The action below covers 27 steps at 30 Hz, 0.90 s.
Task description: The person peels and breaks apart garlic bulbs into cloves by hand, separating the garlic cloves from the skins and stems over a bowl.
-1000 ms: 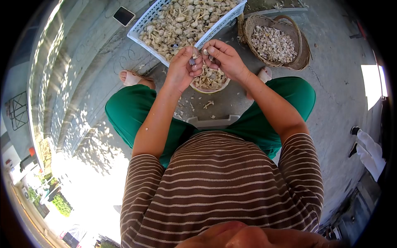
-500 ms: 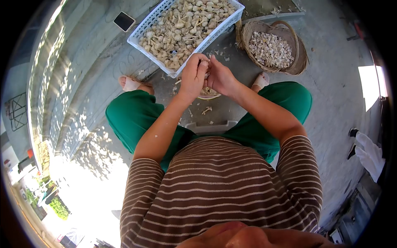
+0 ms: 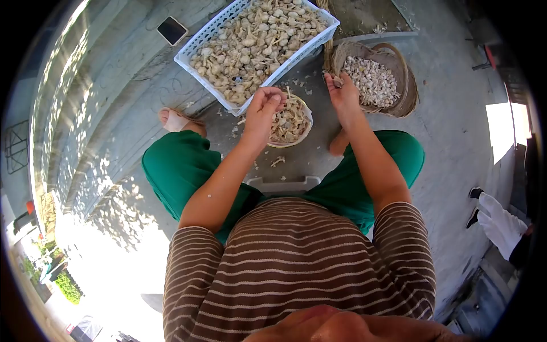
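My left hand (image 3: 265,112) is closed, thumb against fingers, above the left edge of a small round bowl (image 3: 308,130) of peelings and stalks (image 3: 289,125). Anything in those fingers is too small to make out. My right hand (image 3: 343,98) is beside the left rim of a wicker basket (image 3: 405,105), its fingers curled round a small garlic piece (image 3: 338,82). Loose garlic cloves (image 3: 373,80) lie in that basket. In front stands a white plastic crate (image 3: 205,86) full of whole garlic bulbs (image 3: 250,45).
A phone (image 3: 171,31) lies on the floor left of the crate. Garlic scraps (image 3: 278,161) are scattered near my feet. A grey plastic edge with a handle (image 3: 284,184) shows between my knees. Another person's light trouser legs (image 3: 499,219) are at the far right.
My hands were together above the bowl and have parted. My right hand has moved right to the wicker basket; my left hand is slightly lower. The bowl is now mostly uncovered.
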Available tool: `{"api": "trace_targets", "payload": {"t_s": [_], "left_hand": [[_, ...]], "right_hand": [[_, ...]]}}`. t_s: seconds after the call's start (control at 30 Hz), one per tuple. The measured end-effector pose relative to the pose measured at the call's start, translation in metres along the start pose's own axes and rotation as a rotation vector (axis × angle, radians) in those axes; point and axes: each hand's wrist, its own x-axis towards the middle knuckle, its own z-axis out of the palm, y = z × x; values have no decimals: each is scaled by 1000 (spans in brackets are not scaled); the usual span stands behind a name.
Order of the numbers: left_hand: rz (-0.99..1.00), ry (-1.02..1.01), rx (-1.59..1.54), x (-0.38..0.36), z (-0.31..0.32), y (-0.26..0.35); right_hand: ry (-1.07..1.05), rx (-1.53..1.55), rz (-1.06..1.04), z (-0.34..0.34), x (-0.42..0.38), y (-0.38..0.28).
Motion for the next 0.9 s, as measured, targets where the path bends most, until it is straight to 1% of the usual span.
{"api": "trace_targets", "payload": {"t_s": [0.03, 0.07, 0.1, 0.17, 0.2, 0.23, 0.3, 0.33, 0.4, 0.47, 0.53, 0.57, 0.63, 0.67, 0.73, 0.77, 0.87, 0.9], "left_hand": [[-1, 1, -8, 1, -3, 2], [-67, 31, -93, 1, -6, 3], [-133, 60, -179, 1, -8, 3], [-165, 82, -205, 1, -9, 3], [-194, 105, -218, 2, -10, 4], [-192, 105, -230, 2, -12, 5], [-242, 120, -323, 3, -14, 5], [-242, 125, -336, 4, -14, 5], [-268, 137, -317, 5, -15, 4], [-286, 130, -339, 5, -14, 4], [-302, 122, -355, 7, -14, 6], [-301, 115, -351, 7, -15, 6], [-300, 117, -345, 8, -17, 7], [-295, 102, -374, 8, -18, 8], [-279, 80, -407, 9, -21, 9], [-276, 87, -406, 9, -22, 11], [-298, 68, -411, 8, -24, 14], [-293, 72, -412, 9, -24, 15]], "right_hand": [[36, 48, -110, -4, 13, -18], [72, 94, -222, -9, 21, -34], [72, 84, -226, -13, 26, -44], [277, 95, -307, -21, 35, -64], [168, 83, -306, -44, 52, -63], [164, 73, -311, -40, 49, -57], [133, -281, -277, -33, 42, -34], [20, -445, -244, -24, 44, -24], [-154, -790, -316, 3, 42, 0], [-319, -1092, -519, 31, 49, 23], [-413, -1491, -735, 61, 51, 44], [-512, -1673, -876, 74, 55, 54], [-459, -2126, -1078, 92, 59, 77], [-466, -2123, -1074, 97, 60, 84], [-395, -2462, -1169, 103, 72, 100], [-406, -2457, -1172, 106, 77, 104], [-366, -2746, -872, 112, 92, 108], [-371, -2745, -878, 116, 89, 107]]}}
